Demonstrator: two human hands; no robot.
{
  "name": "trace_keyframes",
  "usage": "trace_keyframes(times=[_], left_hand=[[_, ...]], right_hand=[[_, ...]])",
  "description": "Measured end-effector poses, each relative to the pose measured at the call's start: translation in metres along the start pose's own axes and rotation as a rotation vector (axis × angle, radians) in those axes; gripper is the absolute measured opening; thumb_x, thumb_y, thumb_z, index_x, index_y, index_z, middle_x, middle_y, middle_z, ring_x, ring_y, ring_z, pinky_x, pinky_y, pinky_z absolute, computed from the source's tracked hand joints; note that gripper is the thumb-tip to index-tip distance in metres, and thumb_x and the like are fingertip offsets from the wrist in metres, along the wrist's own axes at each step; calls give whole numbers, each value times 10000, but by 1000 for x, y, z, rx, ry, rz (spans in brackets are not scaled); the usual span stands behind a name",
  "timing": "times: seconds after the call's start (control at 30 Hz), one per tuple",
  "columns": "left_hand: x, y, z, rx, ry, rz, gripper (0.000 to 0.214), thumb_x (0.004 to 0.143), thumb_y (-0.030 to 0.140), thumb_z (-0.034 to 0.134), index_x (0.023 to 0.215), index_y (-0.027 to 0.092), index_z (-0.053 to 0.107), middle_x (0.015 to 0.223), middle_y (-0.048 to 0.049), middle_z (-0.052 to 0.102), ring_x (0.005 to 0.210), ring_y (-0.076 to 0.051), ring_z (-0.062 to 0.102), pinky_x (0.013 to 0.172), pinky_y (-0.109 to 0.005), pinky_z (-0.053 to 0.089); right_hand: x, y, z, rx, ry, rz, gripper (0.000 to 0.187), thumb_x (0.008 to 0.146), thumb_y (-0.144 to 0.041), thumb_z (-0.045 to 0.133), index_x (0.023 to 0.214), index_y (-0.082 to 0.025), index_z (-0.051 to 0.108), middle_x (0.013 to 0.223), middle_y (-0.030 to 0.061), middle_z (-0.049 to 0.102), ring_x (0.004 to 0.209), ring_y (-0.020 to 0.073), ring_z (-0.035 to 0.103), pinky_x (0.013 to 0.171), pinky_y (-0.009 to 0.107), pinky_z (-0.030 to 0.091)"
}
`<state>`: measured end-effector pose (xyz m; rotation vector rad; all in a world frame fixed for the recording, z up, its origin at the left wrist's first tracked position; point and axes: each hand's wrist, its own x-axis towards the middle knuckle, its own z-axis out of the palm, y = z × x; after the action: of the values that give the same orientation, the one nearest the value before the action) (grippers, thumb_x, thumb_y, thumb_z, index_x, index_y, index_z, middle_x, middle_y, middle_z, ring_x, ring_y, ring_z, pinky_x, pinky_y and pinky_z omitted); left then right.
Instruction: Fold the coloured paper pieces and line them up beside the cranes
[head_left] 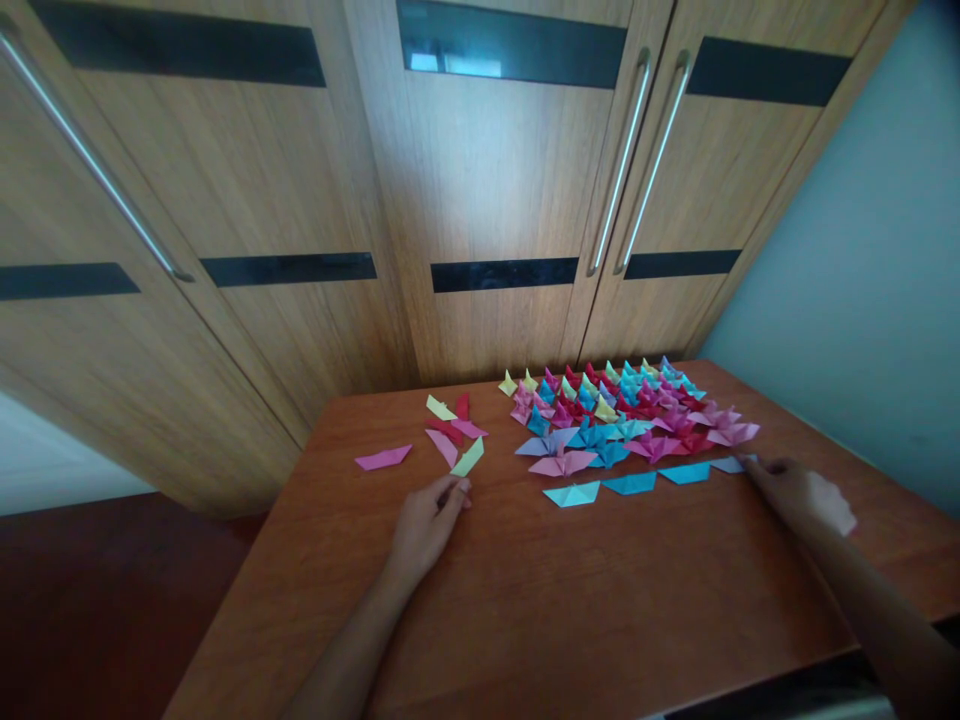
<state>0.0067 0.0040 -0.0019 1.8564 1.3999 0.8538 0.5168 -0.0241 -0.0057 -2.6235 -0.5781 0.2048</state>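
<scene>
From my end, the near half of the table [570,610] shows bare wood with both forearms reaching across it. The left hand [426,522] has its fingers drawn together at the lower tip of a yellow-green folded paper [469,458]; I cannot tell whether it pinches that tip or merely touches it. The right hand [801,495] lies loose and clamped on nothing, fingertips on the end of a lavender folded paper [729,464] that closes a row of blue folded papers [630,484].

The papers look light; I judge that a sideways drag of the right hand would shove the lavender one into the blue row and break its line. The packed block of coloured folded papers [622,415] sits just beyond that row, so a careless wrist could scatter it.

The loose pink, red and yellow pieces [450,425] crowd the space beyond the left hand. A lone pink piece [383,458] lies nearer the table's left edge and could slide off. Farthest back stand wooden wardrobe doors [480,180] with long metal handles [626,160].
</scene>
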Motion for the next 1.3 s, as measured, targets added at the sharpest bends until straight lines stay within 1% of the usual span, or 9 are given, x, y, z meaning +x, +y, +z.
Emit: trace_keyframes(times=[0.13,0.23,0.3,0.47,0.6,0.77,0.9,1.0,1.3], left_hand=[[0,1,0,4,-2,-10,322,887,432,428,827,208,652,743,-6,698,725,-193,640,681,-254,441],[0,1,0,0,-4,-7,313,885,424,432,827,206,650,749,-4,699,729,-190,639,679,-250,437],[0,0,0,0,-2,-4,307,886,413,432,815,207,648,750,-4,701,734,-189,641,680,-249,437],[1,-3,3,3,9,0,257,875,365,451,843,206,650,747,-4,701,727,-184,645,679,-256,449],[7,-13,-4,43,138,45,222,852,294,469,953,209,647,903,-24,710,840,-190,648,768,-283,476],[16,-39,-42,442,450,94,264,830,236,483,1033,177,640,1104,-92,640,1055,-242,565,977,-378,399],[17,-56,-71,723,541,-120,382,827,277,491,1168,130,582,1219,-159,551,1139,-303,496,974,-440,391],[16,-59,-77,817,461,-258,436,857,383,460,1216,153,556,1259,-171,518,1151,-338,480,906,-480,423],[24,-55,-66,574,332,-114,221,792,273,544,980,187,621,1063,-106,633,1017,-277,568,907,-395,419]], right_hand=[[-11,6,0,-22,95,-134,388,605,-601,673,663,-219,697,714,188,629,691,308,587,572,402,348],[-26,9,-1,9,229,-217,378,716,-557,572,698,-201,698,704,183,647,665,288,592,588,380,383],[-38,6,-2,50,221,-236,373,754,-520,537,724,-185,699,707,184,657,650,275,595,591,366,396],[-86,-25,7,278,50,-532,394,790,-534,495,792,-186,681,758,122,687,663,243,610,588,318,407],[-154,-72,24,550,-158,-827,411,809,-549,497,811,-171,658,729,48,666,636,171,578,588,253,415],[-248,-123,51,625,-425,-1075,337,870,-433,465,677,-189,595,608,-1,590,571,131,520,544,225,371],[-297,-137,78,510,-589,-1229,295,862,-346,488,616,-197,551,567,-23,570,529,111,508,515,214,317],[-310,-138,95,435,-597,-1251,243,852,-297,509,639,-199,573,605,-20,608,549,110,536,528,207,313],[-309,-135,103,404,-552,-1282,201,865,-260,501,691,-198,582,685,0,636,631,120,565,599,203,348]])
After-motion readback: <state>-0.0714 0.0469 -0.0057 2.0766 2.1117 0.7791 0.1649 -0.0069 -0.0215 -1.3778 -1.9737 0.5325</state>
